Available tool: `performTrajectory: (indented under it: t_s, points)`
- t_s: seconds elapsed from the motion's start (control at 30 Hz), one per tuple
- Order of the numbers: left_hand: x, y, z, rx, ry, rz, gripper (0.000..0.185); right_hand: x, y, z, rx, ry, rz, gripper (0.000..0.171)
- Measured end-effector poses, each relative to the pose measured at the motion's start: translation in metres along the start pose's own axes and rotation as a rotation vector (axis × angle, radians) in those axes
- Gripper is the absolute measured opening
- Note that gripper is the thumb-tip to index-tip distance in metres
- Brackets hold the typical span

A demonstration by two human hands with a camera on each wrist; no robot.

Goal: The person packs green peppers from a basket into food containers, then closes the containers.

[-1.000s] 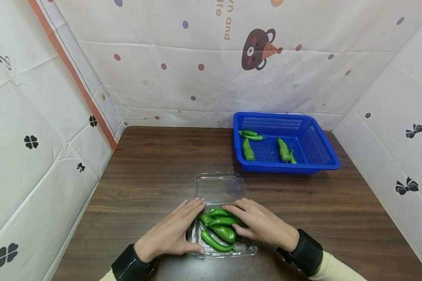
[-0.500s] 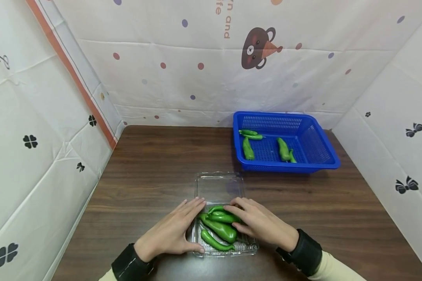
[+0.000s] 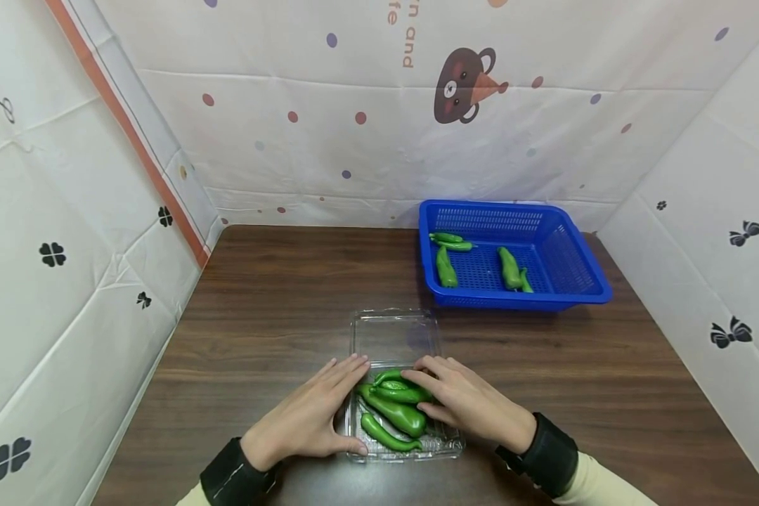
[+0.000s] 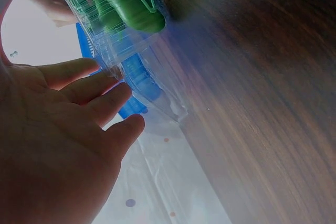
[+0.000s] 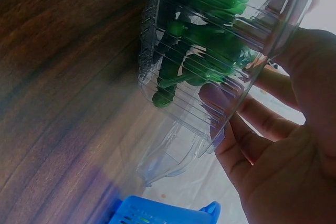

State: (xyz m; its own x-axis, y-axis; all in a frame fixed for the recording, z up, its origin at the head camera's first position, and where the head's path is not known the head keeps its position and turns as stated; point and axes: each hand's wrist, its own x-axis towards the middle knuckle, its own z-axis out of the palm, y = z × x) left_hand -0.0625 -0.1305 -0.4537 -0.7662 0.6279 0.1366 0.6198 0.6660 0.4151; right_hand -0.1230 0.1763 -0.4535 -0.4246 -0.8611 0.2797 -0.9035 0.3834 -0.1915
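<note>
A clear plastic clamshell box point(image 3: 441, 447) lies on the table with its lid folded back. Several green peppers lie in its base, among them a large one point(image 3: 397, 411) and a slim curved one point(image 3: 387, 434) nearer the front. My left hand point(image 3: 313, 416) rests along the box's left side with fingers extended, its thumb near the front left corner. Reaching over the right wall, my right hand point(image 3: 471, 399) has its thumb and bent fingers around the right end of a green pepper point(image 3: 400, 395) at the back. The same peppers point(image 5: 210, 40) show through the box wall in the right wrist view.
At the back right stands a blue plastic basket point(image 3: 521, 302) with several green peppers point(image 3: 509, 268) inside. The clear lid point(image 3: 393, 336) extends behind the base. White patterned sheets point(image 3: 278, 154) border the brown wooden table point(image 3: 247, 337) at the back and sides.
Between the first frame and the middle one, the peppers under my right fingers shifted slightly and the large one became more visible. Both hands have stayed almost in place.
</note>
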Motion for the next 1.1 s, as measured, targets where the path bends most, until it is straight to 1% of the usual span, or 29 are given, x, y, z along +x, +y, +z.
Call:
performTrajectory:
  t_s: [0.47,0.6,0.7,0.83,0.9,1.0,1.1]
  points:
    - [0.001,0.002,-0.002,-0.003,-0.015,-0.017,0.120,-0.002,0.001,0.000,0.013,0.011,-0.008,0.055]
    - [0.001,0.003,-0.002,0.007,-0.016,-0.023,0.116,-0.003,0.001,-0.001,0.021,0.007,-0.014,0.056]
    - [0.003,0.004,-0.005,0.021,0.001,-0.013,0.111,-0.003,0.001,-0.003,0.038,0.003,-0.011,0.056]
    - [0.009,0.005,-0.008,0.044,0.032,0.020,0.107,-0.004,0.002,-0.007,0.080,0.006,-0.011,0.055]
    - [0.014,0.005,-0.010,0.049,0.036,0.032,0.106,-0.003,0.003,-0.010,0.101,0.016,-0.020,0.053]
    - [0.022,0.006,-0.014,0.048,0.034,0.041,0.103,-0.002,0.005,-0.014,0.121,0.034,-0.037,0.050]
    - [0.032,0.006,-0.017,0.056,0.042,0.050,0.100,0.000,0.008,-0.019,0.115,0.050,-0.044,0.047]
